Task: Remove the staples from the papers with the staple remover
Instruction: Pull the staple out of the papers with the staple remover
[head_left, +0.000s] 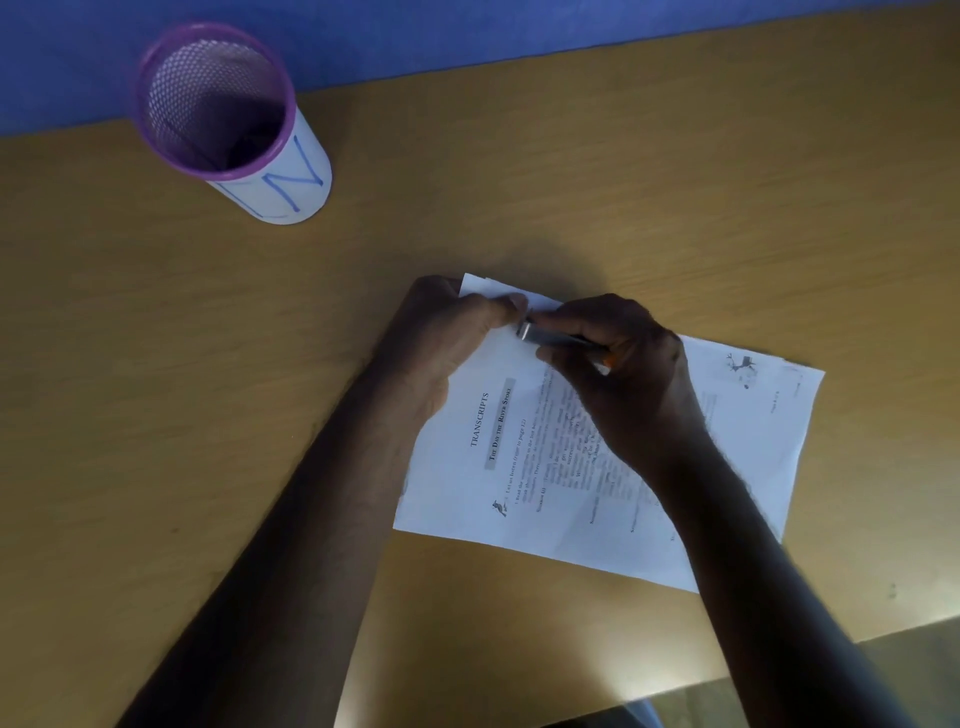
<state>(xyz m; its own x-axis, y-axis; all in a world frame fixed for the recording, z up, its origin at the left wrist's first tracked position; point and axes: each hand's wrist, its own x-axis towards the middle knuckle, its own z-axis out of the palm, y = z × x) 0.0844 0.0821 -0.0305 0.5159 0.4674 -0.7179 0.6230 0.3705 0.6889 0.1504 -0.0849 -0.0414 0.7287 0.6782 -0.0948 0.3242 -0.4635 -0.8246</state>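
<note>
A set of printed white papers (743, 457) lies on the wooden desk (519, 182), its top sheet headed "Transcripts". My left hand (447, 332) pinches the far left corner of the papers between thumb and fingers. My right hand (623, 364) grips a slim metal staple remover (550, 335) with an orange end. The tool's tip rests on that same corner, just beside my left thumb. The staple itself is too small to make out.
A purple mesh pen holder (223, 119) with a white label marked in blue stands at the far left of the desk. A blue wall (519, 31) runs behind the desk. The desk's near edge (779, 670) is at the lower right.
</note>
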